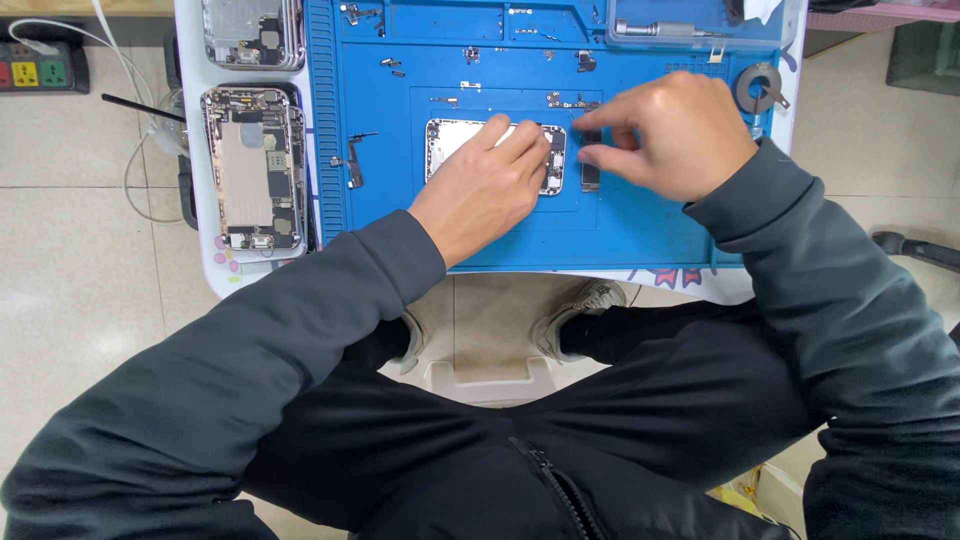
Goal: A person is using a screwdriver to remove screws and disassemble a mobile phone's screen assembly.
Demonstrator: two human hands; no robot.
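An opened phone body [452, 137] lies flat in the middle of a blue work mat [400, 220]. My left hand [480, 190] rests on top of it, fingers pressing down on its right half. To its right, my right hand [672, 135] pinches a small dark strip-shaped part [591, 172] between thumb and forefinger, just beside the phone's right edge. Much of the phone is hidden under my left hand.
Two more opened phone bodies [254, 168] [252, 32] lie on the white table at left. Small screws and metal parts [355, 160] dot the mat. A clear tray [690, 25] sits at top right, a round tape roll [760, 87] beside it. A power strip [40, 68] lies on the floor.
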